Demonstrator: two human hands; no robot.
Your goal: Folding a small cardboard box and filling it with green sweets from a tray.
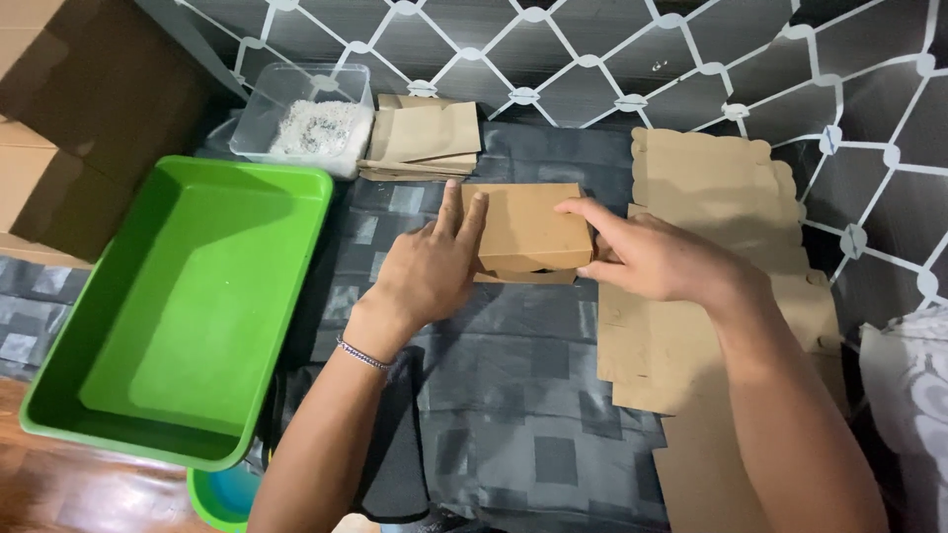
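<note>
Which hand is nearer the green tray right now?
Left. The left hand presses the left side of the small brown box, just right of the green tray. The right hand holds the box's far side, farther from the tray.
</note>
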